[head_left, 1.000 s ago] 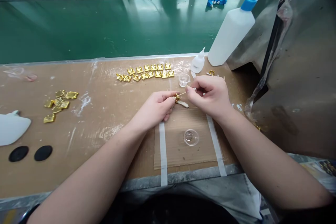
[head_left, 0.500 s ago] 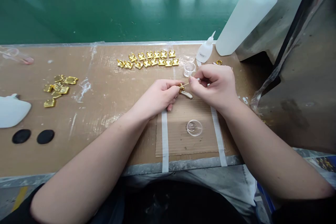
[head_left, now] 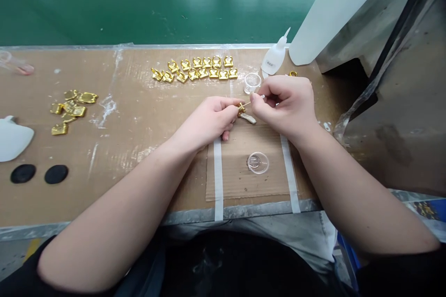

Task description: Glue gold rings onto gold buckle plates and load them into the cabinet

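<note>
Between the thumb and fingers of my left hand [head_left: 218, 120] is a small gold metal piece [head_left: 241, 108], mostly covered by the fingertips. My right hand [head_left: 285, 102] pinches a thin stick [head_left: 247, 104] with a white end, like a cotton swab. Its far tip meets the gold piece. Just below the fingertips lies a short whitish strip [head_left: 248, 119]. A small clear cup [head_left: 252, 82] stands beyond my hands, and another clear cup [head_left: 258, 163] sits nearer on a cardboard pad [head_left: 251, 183].
Gold pieces [head_left: 197, 62] stand in two rows at the back; more gold pieces [head_left: 74, 106] lie heaped left. Two black discs [head_left: 56, 174] and a white object [head_left: 16, 139] are farther left. A dropper bottle [head_left: 273, 59], a large white bottle [head_left: 334, 14] and a gold ring [head_left: 293, 74] are right.
The view has tipped slightly, so the table sits a little higher in the picture. Both hands keep their holds, with the stick still at the gold piece.
</note>
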Demonstrator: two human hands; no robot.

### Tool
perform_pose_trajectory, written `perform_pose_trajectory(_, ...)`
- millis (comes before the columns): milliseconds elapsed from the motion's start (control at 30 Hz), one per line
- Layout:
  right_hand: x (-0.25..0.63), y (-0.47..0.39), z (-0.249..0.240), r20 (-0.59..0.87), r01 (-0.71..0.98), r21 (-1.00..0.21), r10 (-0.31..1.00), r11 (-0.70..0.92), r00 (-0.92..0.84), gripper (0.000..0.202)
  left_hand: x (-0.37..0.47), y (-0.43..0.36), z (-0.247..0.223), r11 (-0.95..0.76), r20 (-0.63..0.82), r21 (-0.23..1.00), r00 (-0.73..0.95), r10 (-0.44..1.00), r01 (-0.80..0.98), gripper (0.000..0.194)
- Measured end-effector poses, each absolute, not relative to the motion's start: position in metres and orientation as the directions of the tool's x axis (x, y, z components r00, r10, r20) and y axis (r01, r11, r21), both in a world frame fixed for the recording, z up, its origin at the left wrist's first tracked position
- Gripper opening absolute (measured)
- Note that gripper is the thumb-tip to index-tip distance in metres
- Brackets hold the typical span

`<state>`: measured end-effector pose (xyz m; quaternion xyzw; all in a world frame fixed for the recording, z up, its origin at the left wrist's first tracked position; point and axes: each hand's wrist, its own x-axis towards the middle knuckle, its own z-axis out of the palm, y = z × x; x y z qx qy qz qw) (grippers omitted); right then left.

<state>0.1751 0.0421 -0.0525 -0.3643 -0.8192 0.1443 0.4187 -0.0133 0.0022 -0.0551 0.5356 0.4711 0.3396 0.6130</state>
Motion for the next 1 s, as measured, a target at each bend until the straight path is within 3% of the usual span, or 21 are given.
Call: perform_pose_trajectory(1000,0.1746,0.0424,-0.0542,0.526,0.5,-0.571,0.758,0.651,-0.386,0.032,-0.0121,0.0024,-0.0506,0.208,-0.235,0.971,0.317,0.919,0.117,0.018)
